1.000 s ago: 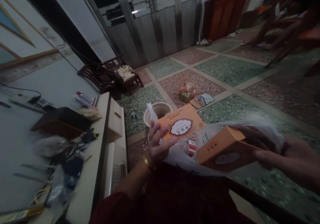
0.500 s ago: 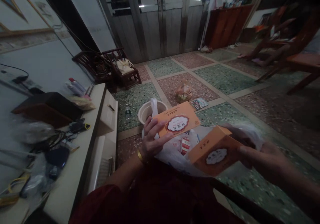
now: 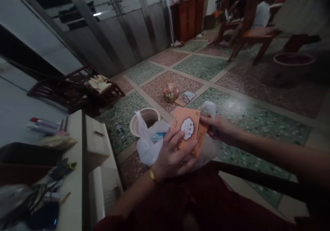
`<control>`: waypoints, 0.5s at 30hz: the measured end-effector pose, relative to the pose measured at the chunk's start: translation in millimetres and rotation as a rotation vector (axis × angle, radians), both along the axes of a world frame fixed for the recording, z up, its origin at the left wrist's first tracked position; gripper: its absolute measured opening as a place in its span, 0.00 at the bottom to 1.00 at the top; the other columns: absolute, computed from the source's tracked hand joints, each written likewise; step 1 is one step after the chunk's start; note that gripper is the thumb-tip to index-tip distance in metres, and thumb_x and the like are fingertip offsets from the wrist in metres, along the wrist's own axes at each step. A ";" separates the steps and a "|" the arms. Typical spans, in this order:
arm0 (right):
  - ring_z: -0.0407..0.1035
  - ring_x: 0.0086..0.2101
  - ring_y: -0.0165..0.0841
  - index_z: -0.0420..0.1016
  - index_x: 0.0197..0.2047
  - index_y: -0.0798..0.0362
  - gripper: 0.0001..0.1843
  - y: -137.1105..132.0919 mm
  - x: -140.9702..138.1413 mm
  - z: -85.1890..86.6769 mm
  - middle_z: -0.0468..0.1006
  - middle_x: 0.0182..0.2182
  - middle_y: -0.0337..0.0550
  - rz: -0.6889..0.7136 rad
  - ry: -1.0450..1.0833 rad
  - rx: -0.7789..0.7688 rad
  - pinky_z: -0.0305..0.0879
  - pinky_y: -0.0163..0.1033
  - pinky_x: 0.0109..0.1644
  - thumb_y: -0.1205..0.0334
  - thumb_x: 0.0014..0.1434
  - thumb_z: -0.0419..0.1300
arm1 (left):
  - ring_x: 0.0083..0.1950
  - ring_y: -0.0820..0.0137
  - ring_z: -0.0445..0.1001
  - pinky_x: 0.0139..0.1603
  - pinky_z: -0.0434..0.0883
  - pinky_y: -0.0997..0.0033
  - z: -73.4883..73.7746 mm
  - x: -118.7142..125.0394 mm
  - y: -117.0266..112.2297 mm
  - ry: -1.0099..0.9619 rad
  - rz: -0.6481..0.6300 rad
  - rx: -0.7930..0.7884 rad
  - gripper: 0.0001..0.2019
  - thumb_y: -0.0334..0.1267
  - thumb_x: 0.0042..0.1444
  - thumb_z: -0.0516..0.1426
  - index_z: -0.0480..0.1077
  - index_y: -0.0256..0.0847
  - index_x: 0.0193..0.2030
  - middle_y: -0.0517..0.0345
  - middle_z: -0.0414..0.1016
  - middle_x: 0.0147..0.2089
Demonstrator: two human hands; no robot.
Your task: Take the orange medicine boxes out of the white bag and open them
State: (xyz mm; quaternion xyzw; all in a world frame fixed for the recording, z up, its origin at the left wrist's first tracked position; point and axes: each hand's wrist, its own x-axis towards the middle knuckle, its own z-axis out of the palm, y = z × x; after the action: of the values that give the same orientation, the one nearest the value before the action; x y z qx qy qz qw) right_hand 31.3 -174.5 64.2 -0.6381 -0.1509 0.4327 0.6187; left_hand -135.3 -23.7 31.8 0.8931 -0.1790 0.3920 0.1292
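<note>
Two orange boxes with white oval labels are held together above my lap. The front orange box faces me, tilted. Behind its right side shows part of the second orange box. My left hand, with a gold bangle at the wrist, lies across the front box's lower part, fingers bent over it. My right hand pinches the boxes at their upper right edge; some of its fingers are hidden behind them. Under and around the boxes is a white plastic bag, with a blue-and-white packet showing inside.
A beige bin stands just beyond the bag. On the floor lie a tied bag and a booklet. A drawer cabinet with cluttered top is at left. Wooden chairs and a seated person are at far right.
The two boxes, held apart before, are now together, one in front of the other. My right hand has come inward to them. The view has turned right.
</note>
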 end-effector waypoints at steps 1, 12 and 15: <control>0.48 0.15 0.19 0.64 0.33 0.58 0.37 -0.3 0.9 0.6 0.56 0.16 0.33 -0.013 0.000 -0.027 0.39 0.26 0.15 0.34 0.35 0.68 | 0.63 0.55 0.60 0.64 0.60 0.48 0.3 -1.6 0.7 0.063 -0.050 -0.055 0.20 0.43 0.58 0.57 0.69 0.42 0.57 0.44 0.62 0.58; 0.49 0.14 0.20 0.60 0.28 0.57 0.33 -8.0 -5.6 15.0 0.55 0.14 0.33 0.129 -0.160 -0.076 0.39 0.27 0.16 0.36 0.39 0.66 | 0.53 0.55 0.73 0.55 0.71 0.57 14.4 16.1 -8.6 0.930 -0.326 -1.575 0.35 0.48 0.44 0.67 0.66 0.36 0.59 0.45 0.74 0.52; 0.52 0.14 0.21 0.66 0.38 0.60 0.33 -11.6 -6.3 21.9 0.59 0.16 0.34 0.145 -0.184 -0.007 0.44 0.27 0.16 0.39 0.43 0.66 | 0.48 0.58 0.76 0.51 0.73 0.62 18.5 13.4 -13.9 0.918 -0.373 -1.720 0.30 0.44 0.41 0.69 0.72 0.35 0.52 0.47 0.78 0.47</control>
State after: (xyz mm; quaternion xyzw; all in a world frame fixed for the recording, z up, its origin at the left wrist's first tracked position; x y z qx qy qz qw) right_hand 25.0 -186.0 86.2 -0.6647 -0.2514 0.4166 0.5670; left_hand -121.9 -37.6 50.3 0.5181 0.0963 -0.0220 0.8496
